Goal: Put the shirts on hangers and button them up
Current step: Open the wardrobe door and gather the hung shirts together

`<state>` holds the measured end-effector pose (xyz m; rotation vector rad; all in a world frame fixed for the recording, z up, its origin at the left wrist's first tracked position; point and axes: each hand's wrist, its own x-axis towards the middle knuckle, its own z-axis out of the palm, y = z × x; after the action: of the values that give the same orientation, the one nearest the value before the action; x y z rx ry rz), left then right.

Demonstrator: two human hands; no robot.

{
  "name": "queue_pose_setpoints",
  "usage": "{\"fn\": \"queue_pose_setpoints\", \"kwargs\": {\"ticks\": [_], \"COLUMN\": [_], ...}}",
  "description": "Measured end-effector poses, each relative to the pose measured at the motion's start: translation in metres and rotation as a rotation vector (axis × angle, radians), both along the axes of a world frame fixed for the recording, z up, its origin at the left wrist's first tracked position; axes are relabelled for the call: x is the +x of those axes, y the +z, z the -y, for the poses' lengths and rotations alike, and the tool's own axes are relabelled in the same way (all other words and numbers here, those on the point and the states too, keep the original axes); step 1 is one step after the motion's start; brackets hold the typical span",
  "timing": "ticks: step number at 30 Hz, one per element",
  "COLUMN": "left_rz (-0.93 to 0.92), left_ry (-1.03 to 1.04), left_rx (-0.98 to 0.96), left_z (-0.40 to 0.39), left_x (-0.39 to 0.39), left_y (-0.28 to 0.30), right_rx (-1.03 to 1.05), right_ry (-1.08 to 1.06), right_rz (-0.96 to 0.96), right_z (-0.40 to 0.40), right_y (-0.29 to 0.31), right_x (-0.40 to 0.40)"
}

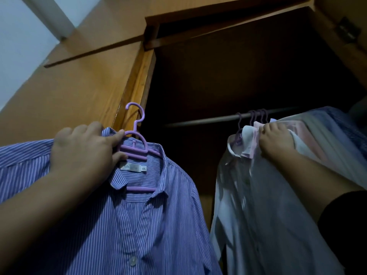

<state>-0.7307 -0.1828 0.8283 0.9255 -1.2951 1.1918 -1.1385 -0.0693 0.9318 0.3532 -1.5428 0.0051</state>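
Blue-striped cotton shirt [139, 215] on lilac plastic hanger [137, 143], left hand [83, 151] fingers curled round hanger shoulder, lifting hook toward metal wardrobe rail [198, 121]. Right hand [276, 139] grips white hung shirt [258, 205] collar, likely clearing space.

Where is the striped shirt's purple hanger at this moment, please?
In the head view, the purple hanger is left of centre, held up by the left hand in front of the wardrobe's wooden frame, its hook not yet on the rail.
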Motion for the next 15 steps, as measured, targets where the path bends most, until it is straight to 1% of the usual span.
{"fn": "queue_pose_setpoints", "kwargs": {"ticks": [2,4,6,8,11,15], "left_rz": [-0.005,-0.006,0.007,0.026,0.049,0.070], "left_ry": [0.020,0.040,0.053,0.044,0.006,-0.032], "left_rx": [0.009,0.031,0.054,0.071,0.088,0.156], "left_z": [-0.002,-0.005,-0.008,-0.009,-0.008,-0.009], "left_x": [0.001,0.002,0.004,0.007,0.011,0.015], "left_y": [-0.003,-0.007,-0.011,-0.015,-0.021,-0.029], "right_rx": [-0.012,-0.055,-0.034,0.044,0.227,0.445], "right_ry": [-0.057,-0.017,0.174,0.377,0.653,0.993], "right_rz": [0.009,0.016,-0.019,-0.047,0.067,0.144], "right_z": [-0.001,0.000,0.002,0.008,0.024,0.035], "right_y": [-0.009,-0.019,-0.028,-0.041,-0.065,-0.109], "right_x": [0.001,0.006,0.011,0.026,0.062,0.119]}}
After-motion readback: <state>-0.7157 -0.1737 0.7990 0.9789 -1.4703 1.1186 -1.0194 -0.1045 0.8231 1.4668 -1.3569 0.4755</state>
